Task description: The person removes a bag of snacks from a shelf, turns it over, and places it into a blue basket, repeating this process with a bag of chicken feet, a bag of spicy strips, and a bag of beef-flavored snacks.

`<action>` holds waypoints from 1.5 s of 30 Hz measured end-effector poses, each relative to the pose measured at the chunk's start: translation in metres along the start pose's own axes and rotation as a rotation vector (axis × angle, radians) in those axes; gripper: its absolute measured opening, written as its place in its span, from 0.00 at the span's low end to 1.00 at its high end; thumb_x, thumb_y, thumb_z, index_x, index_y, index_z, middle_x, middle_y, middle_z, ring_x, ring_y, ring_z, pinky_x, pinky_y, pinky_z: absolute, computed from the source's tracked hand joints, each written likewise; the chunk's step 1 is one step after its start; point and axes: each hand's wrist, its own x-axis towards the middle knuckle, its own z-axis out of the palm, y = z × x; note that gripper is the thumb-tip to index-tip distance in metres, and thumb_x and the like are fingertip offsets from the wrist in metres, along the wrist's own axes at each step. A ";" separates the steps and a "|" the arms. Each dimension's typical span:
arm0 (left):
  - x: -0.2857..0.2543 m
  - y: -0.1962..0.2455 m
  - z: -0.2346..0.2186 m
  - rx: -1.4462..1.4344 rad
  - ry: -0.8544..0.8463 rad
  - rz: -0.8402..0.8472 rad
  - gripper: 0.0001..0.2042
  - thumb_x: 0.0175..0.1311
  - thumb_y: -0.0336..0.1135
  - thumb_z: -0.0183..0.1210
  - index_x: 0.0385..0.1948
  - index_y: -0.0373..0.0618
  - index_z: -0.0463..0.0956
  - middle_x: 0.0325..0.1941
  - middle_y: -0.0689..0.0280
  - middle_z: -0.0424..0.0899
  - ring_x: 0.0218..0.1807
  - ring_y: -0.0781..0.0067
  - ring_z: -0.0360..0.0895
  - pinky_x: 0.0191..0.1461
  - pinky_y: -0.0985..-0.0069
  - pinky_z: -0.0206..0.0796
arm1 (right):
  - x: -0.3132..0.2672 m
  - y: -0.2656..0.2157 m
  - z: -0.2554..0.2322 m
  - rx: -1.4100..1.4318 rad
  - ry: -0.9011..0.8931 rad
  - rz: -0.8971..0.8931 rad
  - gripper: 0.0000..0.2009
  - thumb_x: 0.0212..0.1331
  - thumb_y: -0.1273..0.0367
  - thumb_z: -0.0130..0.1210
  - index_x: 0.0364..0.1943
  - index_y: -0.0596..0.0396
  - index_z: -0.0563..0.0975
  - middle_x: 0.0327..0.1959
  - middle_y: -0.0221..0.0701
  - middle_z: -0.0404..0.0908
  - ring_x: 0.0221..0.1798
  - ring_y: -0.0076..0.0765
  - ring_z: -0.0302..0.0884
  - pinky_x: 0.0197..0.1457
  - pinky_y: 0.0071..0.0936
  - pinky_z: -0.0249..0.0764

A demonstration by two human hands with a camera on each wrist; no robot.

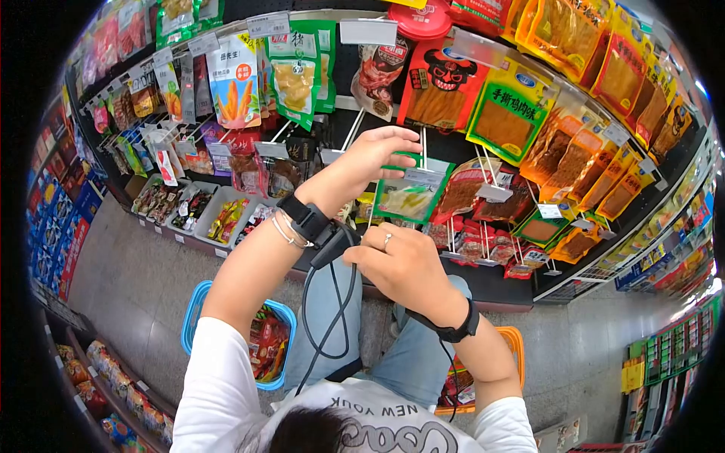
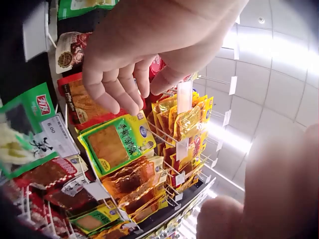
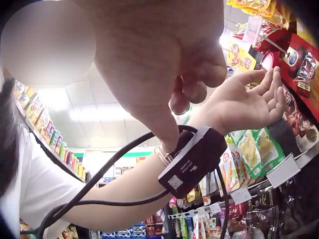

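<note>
My left hand (image 1: 381, 160) is raised before the hanging packets, its fingers loosely bent and holding nothing; the left wrist view shows the same hand (image 2: 144, 45). A black device (image 1: 332, 243) with a looping cable is strapped at the left wrist. At that device is my right hand (image 1: 404, 264), a ring on one finger, its thumb and fingers curled at the device's edge. In the right wrist view the right hand's thumb touches the black device (image 3: 192, 162) near the bracelets. Behind the hands hangs a green-edged packet (image 1: 411, 198).
Packets such as a yellow-green one (image 1: 511, 112) hang on hooks across the shelf. Grey bins (image 1: 226, 220) of small packs line the lower left. A blue basket (image 1: 198, 302) and an orange basket (image 1: 515, 347) with packs stand on the floor beside my legs.
</note>
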 end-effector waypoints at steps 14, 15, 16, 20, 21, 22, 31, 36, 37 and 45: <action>-0.021 0.012 -0.007 0.038 -0.129 0.073 0.12 0.64 0.34 0.51 0.47 0.45 0.72 0.46 0.67 0.79 0.41 0.79 0.76 0.46 0.77 0.69 | -0.021 0.011 0.020 -0.027 -0.082 0.090 0.08 0.44 0.73 0.58 0.31 0.49 0.75 0.24 0.28 0.71 0.27 0.36 0.72 0.30 0.32 0.70; -0.020 0.016 -0.009 0.037 -0.102 0.078 0.12 0.64 0.34 0.51 0.47 0.45 0.72 0.46 0.67 0.79 0.41 0.79 0.76 0.46 0.77 0.69 | -0.024 0.012 0.022 -0.021 -0.133 0.115 0.08 0.45 0.72 0.58 0.32 0.49 0.75 0.24 0.29 0.72 0.28 0.37 0.73 0.31 0.32 0.71; -0.016 0.019 -0.013 0.039 -0.091 0.085 0.12 0.64 0.35 0.51 0.47 0.46 0.72 0.46 0.68 0.79 0.41 0.79 0.76 0.46 0.77 0.69 | -0.028 0.014 0.024 -0.016 -0.184 0.140 0.09 0.45 0.72 0.58 0.33 0.49 0.76 0.25 0.30 0.73 0.29 0.38 0.73 0.32 0.33 0.71; -0.003 0.030 -0.024 0.110 -0.034 0.098 0.12 0.64 0.36 0.52 0.47 0.47 0.73 0.47 0.69 0.79 0.42 0.81 0.76 0.46 0.78 0.69 | -0.038 0.021 0.032 -0.049 -0.252 0.289 0.10 0.47 0.71 0.58 0.37 0.49 0.76 0.28 0.32 0.77 0.33 0.41 0.76 0.35 0.36 0.73; 0.001 0.032 -0.025 0.140 -0.022 0.101 0.12 0.64 0.36 0.52 0.47 0.48 0.73 0.46 0.70 0.79 0.42 0.81 0.76 0.46 0.78 0.68 | -0.038 0.022 0.030 -0.044 -0.245 0.306 0.10 0.48 0.71 0.58 0.37 0.49 0.76 0.29 0.33 0.77 0.34 0.41 0.77 0.35 0.36 0.73; 0.003 0.035 -0.024 0.170 -0.010 0.103 0.12 0.64 0.36 0.52 0.47 0.48 0.73 0.46 0.70 0.79 0.42 0.82 0.76 0.47 0.78 0.68 | -0.037 0.024 0.028 -0.039 -0.238 0.323 0.11 0.48 0.71 0.57 0.38 0.49 0.76 0.30 0.33 0.78 0.35 0.41 0.77 0.35 0.36 0.73; 0.029 0.069 0.021 0.276 -0.108 0.187 0.12 0.63 0.37 0.51 0.46 0.48 0.73 0.44 0.70 0.79 0.41 0.82 0.75 0.45 0.78 0.68 | -0.015 0.043 -0.055 0.271 0.233 0.632 0.06 0.52 0.74 0.56 0.35 0.56 0.78 0.25 0.31 0.81 0.26 0.21 0.77 0.27 0.19 0.69; 0.050 0.099 0.071 0.200 -0.137 0.270 0.11 0.63 0.36 0.51 0.45 0.47 0.73 0.44 0.69 0.79 0.40 0.81 0.76 0.44 0.80 0.68 | 0.002 0.080 -0.134 0.298 0.507 0.634 0.08 0.57 0.75 0.54 0.40 0.60 0.75 0.30 0.28 0.79 0.32 0.17 0.76 0.35 0.15 0.70; 0.054 0.105 0.082 0.179 -0.137 0.303 0.11 0.63 0.35 0.51 0.45 0.46 0.73 0.45 0.68 0.79 0.40 0.80 0.76 0.44 0.80 0.69 | 0.007 0.089 -0.149 0.324 0.542 0.629 0.08 0.57 0.74 0.54 0.40 0.60 0.75 0.30 0.28 0.79 0.32 0.18 0.76 0.35 0.15 0.70; 0.111 0.147 0.139 0.028 -0.155 0.483 0.13 0.62 0.29 0.48 0.47 0.38 0.69 0.46 0.60 0.76 0.43 0.71 0.76 0.49 0.74 0.71 | 0.031 0.177 -0.253 0.449 0.714 0.690 0.12 0.58 0.69 0.54 0.43 0.60 0.73 0.34 0.33 0.80 0.33 0.23 0.77 0.38 0.18 0.71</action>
